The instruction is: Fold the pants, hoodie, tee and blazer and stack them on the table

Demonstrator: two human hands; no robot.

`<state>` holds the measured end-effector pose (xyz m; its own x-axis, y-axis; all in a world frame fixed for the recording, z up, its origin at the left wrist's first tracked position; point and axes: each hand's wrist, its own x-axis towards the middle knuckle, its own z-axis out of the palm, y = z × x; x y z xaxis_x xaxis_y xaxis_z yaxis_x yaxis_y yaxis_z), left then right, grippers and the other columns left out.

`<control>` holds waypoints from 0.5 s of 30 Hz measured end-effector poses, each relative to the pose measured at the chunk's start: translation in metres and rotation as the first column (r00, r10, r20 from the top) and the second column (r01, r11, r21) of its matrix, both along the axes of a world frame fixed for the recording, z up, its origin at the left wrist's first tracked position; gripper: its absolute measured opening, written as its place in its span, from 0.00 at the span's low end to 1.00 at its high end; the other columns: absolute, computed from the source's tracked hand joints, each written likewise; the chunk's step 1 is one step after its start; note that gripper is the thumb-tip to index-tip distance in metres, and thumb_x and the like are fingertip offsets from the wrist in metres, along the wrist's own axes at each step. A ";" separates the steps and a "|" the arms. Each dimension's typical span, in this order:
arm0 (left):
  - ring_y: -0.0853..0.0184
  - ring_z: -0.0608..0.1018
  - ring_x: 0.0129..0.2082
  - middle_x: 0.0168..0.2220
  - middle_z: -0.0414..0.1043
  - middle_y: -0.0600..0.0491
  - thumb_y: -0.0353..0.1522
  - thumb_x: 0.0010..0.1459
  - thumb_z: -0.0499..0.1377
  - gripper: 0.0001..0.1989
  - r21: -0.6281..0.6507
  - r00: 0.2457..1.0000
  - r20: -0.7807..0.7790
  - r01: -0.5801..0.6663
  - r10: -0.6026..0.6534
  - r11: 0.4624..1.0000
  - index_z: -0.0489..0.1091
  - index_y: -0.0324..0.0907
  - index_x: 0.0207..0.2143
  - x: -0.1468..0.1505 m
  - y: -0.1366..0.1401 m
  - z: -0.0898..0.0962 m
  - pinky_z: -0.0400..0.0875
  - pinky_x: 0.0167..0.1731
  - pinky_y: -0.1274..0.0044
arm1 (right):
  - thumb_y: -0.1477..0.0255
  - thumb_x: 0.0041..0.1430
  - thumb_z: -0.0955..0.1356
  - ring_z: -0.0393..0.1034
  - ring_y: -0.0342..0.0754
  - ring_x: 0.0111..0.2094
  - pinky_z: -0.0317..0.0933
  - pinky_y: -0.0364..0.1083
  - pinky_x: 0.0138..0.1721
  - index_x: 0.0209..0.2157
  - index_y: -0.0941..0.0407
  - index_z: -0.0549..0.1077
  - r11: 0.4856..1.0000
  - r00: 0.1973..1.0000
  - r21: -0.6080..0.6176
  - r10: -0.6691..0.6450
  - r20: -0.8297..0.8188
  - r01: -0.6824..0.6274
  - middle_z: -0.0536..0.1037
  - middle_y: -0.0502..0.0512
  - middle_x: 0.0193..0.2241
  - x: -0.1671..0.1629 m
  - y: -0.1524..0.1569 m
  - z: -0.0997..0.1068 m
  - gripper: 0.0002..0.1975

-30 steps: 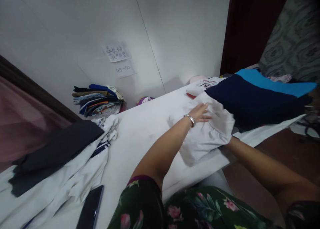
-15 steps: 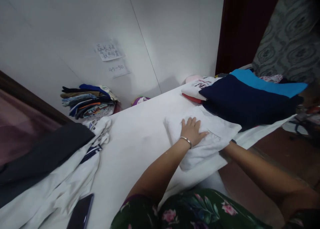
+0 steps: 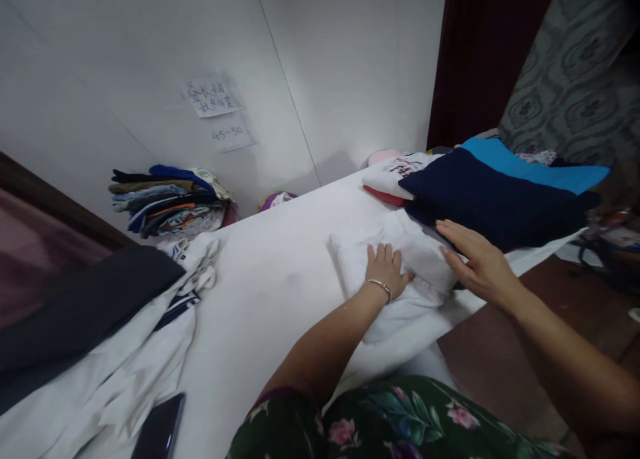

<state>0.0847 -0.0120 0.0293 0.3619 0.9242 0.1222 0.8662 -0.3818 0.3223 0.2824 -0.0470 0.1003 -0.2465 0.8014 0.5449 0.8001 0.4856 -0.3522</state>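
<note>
A white garment (image 3: 350,259), partly folded, lies on the white-covered table (image 3: 260,299) in front of me. My left hand (image 3: 387,271) rests flat on top of it, fingers spread, with a silver bracelet at the wrist. At the garment's right edge is my right hand (image 3: 477,262), fingers stretched out and thumb apart, holding nothing. Whether its fingers touch the cloth I cannot tell. Just behind that hand lies a navy garment (image 3: 480,195) in a pile.
A light blue garment (image 3: 530,169) and a printed white garment (image 3: 395,172) lie in the right pile. To the left are a dark grey garment (image 3: 90,305), a crumpled white garment with navy stripes (image 3: 145,365) and a phone (image 3: 159,427). Folded clothes (image 3: 170,202) are stacked beyond the table.
My right hand has come up from below the table's edge to the garment's right side. The garment's right part is now folded inward. My left hand stays pressed on it.
</note>
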 end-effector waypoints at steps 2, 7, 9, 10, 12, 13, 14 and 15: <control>0.49 0.49 0.65 0.64 0.54 0.45 0.47 0.54 0.56 0.32 -0.041 0.999 0.040 0.000 0.002 0.999 0.61 0.48 0.59 0.000 0.002 0.004 0.27 0.62 0.56 | 0.63 0.63 0.58 0.50 0.56 0.63 0.48 0.58 0.61 0.63 0.50 0.57 0.987 0.989 0.061 0.147 0.014 -0.148 0.57 0.53 0.63 -0.029 -0.009 0.015 0.27; 0.51 0.52 0.65 0.62 0.57 0.46 0.46 0.55 0.56 0.27 -0.063 0.994 0.092 -0.052 0.057 0.997 0.65 0.48 0.55 -0.026 0.026 0.023 0.33 0.62 0.58 | 0.55 0.62 0.57 0.42 0.59 0.65 0.41 0.64 0.60 0.63 0.53 0.55 0.978 0.957 -0.146 0.182 0.226 -0.151 0.52 0.60 0.65 -0.058 0.018 -0.029 0.31; 0.51 0.50 0.65 0.62 0.58 0.47 0.48 0.55 0.55 0.25 -0.113 0.968 0.128 -0.200 0.214 0.973 0.67 0.48 0.52 -0.049 0.042 0.026 0.35 0.62 0.56 | 0.53 0.62 0.56 0.45 0.61 0.64 0.44 0.65 0.59 0.62 0.54 0.57 0.964 0.952 -0.266 0.081 0.296 0.001 0.55 0.62 0.63 -0.054 0.031 -0.060 0.32; 0.51 0.51 0.65 0.62 0.58 0.47 0.48 0.55 0.55 0.24 -0.178 0.943 0.143 -0.274 0.300 0.945 0.68 0.48 0.51 -0.061 0.050 0.026 0.37 0.61 0.55 | 0.52 0.62 0.55 0.46 0.61 0.64 0.45 0.64 0.58 0.62 0.55 0.58 0.953 0.946 -0.297 0.050 0.320 0.050 0.55 0.62 0.63 -0.051 0.035 -0.072 0.32; 0.53 0.56 0.64 0.60 0.61 0.47 0.48 0.54 0.56 0.22 -0.325 0.875 0.182 -0.378 0.449 0.867 0.69 0.49 0.48 -0.082 0.065 0.022 0.43 0.60 0.55 | 0.51 0.62 0.54 0.46 0.61 0.64 0.47 0.62 0.59 0.61 0.56 0.58 0.944 0.938 -0.318 0.028 0.345 0.089 0.54 0.61 0.64 -0.047 0.037 -0.087 0.33; 0.55 0.58 0.63 0.60 0.62 0.47 0.47 0.54 0.57 0.21 -0.372 0.838 0.206 -0.410 0.505 0.833 0.69 0.49 0.48 -0.090 0.072 0.019 0.45 0.60 0.56 | 0.51 0.62 0.54 0.45 0.60 0.64 0.46 0.62 0.59 0.62 0.57 0.58 0.945 0.937 -0.315 0.026 0.348 0.091 0.53 0.61 0.64 -0.046 0.035 -0.090 0.34; 0.56 0.60 0.62 0.59 0.63 0.47 0.46 0.53 0.58 0.20 -0.396 0.804 0.235 -0.434 0.547 0.809 0.69 0.49 0.47 -0.096 0.077 0.015 0.47 0.60 0.58 | 0.51 0.62 0.53 0.45 0.60 0.64 0.46 0.62 0.59 0.62 0.57 0.58 0.946 0.938 -0.312 0.024 0.347 0.092 0.52 0.60 0.65 -0.046 0.033 -0.090 0.34; 0.57 0.61 0.61 0.58 0.65 0.47 0.45 0.52 0.59 0.20 -0.401 0.778 0.259 -0.453 0.573 0.796 0.70 0.48 0.46 -0.100 0.081 0.011 0.49 0.59 0.61 | 0.50 0.62 0.53 0.45 0.60 0.64 0.46 0.62 0.59 0.62 0.56 0.57 0.946 0.939 -0.313 0.024 0.344 0.090 0.52 0.60 0.65 -0.046 0.031 -0.090 0.34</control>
